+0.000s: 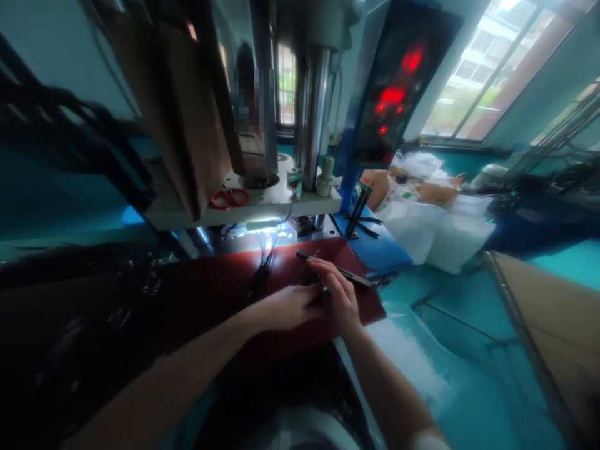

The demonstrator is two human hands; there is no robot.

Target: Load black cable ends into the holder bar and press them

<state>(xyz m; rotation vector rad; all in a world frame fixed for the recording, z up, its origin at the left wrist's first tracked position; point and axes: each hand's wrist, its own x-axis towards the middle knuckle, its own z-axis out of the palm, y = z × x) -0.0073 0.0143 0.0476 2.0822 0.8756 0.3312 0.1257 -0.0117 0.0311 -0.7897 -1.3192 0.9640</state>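
Note:
My two hands meet over a dark red work surface (220, 275) in front of a press machine (314, 94). My right hand (338, 294) is closed around a thin black rod-like part (349, 274) that sticks out towards the upper left and the right. My left hand (288, 306) is curled, its fingers pressed against the right hand at a small dark piece that I cannot make out. A black cable (262, 269) runs down from the machine just left of the hands.
Red-handled scissors (229, 199) lie on the machine's white platform (281, 203). A blue stand (379, 247) with black parts sits to the right. White bags (435, 234) pile beyond it. A cardboard box (553, 312) stands at right. Dark parts heap at left (79, 312).

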